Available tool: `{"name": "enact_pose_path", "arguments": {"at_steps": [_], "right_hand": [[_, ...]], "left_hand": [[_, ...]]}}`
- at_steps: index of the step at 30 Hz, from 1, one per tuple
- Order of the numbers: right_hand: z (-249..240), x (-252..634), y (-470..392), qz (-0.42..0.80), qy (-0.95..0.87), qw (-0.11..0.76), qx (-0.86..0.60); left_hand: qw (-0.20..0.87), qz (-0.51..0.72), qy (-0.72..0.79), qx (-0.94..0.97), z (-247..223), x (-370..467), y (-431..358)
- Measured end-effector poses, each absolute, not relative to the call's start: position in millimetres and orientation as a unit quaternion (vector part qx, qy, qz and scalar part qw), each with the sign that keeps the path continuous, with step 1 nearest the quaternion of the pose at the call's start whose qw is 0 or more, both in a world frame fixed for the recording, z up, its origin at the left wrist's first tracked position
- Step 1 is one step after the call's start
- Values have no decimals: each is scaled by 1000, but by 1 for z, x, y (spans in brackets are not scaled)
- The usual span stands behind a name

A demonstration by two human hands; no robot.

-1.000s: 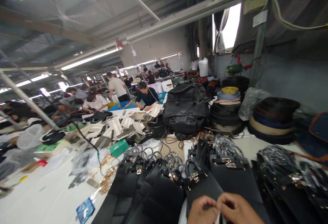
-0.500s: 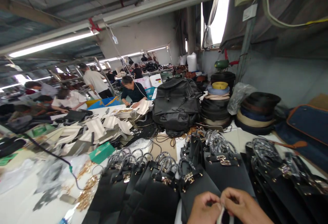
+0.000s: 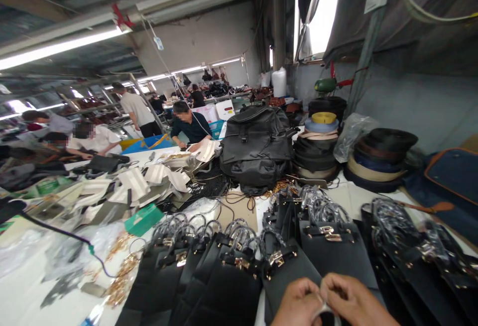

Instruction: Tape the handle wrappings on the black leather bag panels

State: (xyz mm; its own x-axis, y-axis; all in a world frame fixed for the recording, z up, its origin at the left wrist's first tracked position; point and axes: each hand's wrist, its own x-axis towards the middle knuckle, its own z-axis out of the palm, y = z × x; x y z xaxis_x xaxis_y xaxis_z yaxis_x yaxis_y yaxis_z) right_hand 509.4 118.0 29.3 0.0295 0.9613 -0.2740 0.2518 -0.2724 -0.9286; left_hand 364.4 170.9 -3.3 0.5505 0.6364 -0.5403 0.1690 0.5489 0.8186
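Peering through the head view, hands: I have my left hand (image 3: 298,302) and right hand (image 3: 353,300) low in the frame, right of center, their fingertips meeting.
Left grasp: fingers curled, pinching a pale narrow curved strip (image 3: 328,308).
Right grasp: fingers bent, closed on the same strip beside the left fingertips.
Strip: between my hands, in front of the bags; its lower end runs out of frame, and I cannot tell its material.
Nearest bag: a flat black bag with a gold-colored clasp (image 3: 286,271), just beyond my left hand, its handles wrapped in clear plastic.
Other bags: a cluster of similar black bags (image 3: 224,291) to the left, a broad black bag (image 3: 338,256) beyond my right hand, and overlapping black bags (image 3: 411,276) at the right.
White tabletop (image 3: 30,291): at the left it bears small gold-colored metal pieces (image 3: 125,278), with a green box (image 3: 144,220) behind them and crumpled clear plastic (image 3: 85,249) beside them.
Behind the bags: a large black backpack (image 3: 257,147), flanked on its right by stacked dark rolls (image 3: 315,157).
Far side: a person in a dark top (image 3: 191,128) bends over pale flat pieces (image 3: 130,186) heaped across the surface.
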Motion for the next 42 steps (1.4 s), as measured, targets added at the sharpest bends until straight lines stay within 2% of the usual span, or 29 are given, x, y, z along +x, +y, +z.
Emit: {"name": "enact_pose_path", "arguments": {"at_steps": [6, 12, 17, 19, 23, 28, 34, 42], "right_hand": [[46, 518, 118, 507, -473, 458, -557], [0, 553, 142, 433, -265, 553, -660], [-16, 561, 154, 376, -251, 616, -646], [-13, 561, 153, 325, -298, 613, -655], [-13, 566, 151, 185, -413, 545, -706], [-23, 573, 167, 64, -419, 511, -747], [-27, 570, 186, 7, -399, 489, -775], [-27, 571, 191, 14, -413, 470, -780]], "left_hand": [[789, 137, 471, 371, -13, 372, 172], [806, 169, 382, 420, 4, 393, 205], [848, 217, 337, 347, 6, 420, 237], [856, 246, 328, 315, 1, 427, 243], [857, 267, 327, 297, -11, 432, 243], [858, 278, 319, 291, -14, 434, 240], [869, 289, 315, 249, -10, 433, 241], [917, 277, 240, 157, -17, 426, 247]]}}
